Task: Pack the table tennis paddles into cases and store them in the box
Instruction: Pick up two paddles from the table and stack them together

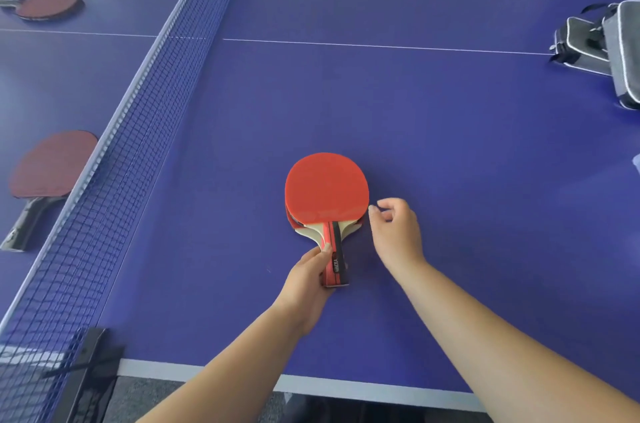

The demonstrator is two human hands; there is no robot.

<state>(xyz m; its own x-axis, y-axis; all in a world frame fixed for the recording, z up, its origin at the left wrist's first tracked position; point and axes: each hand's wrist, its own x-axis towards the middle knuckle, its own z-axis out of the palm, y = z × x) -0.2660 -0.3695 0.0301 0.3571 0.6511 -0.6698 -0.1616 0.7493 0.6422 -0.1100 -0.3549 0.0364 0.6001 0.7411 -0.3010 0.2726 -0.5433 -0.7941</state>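
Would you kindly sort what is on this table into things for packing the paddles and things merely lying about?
For the job:
stacked paddles, left hand gripping the handles
right hand, beside the blades
two paddles beyond the net
grey cases

Lying about:
net
net clamp

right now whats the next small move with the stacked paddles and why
Probably lift the stacked paddles by the handle the left hand already grips and carry them right toward the grey cases; the right hand holds nothing.
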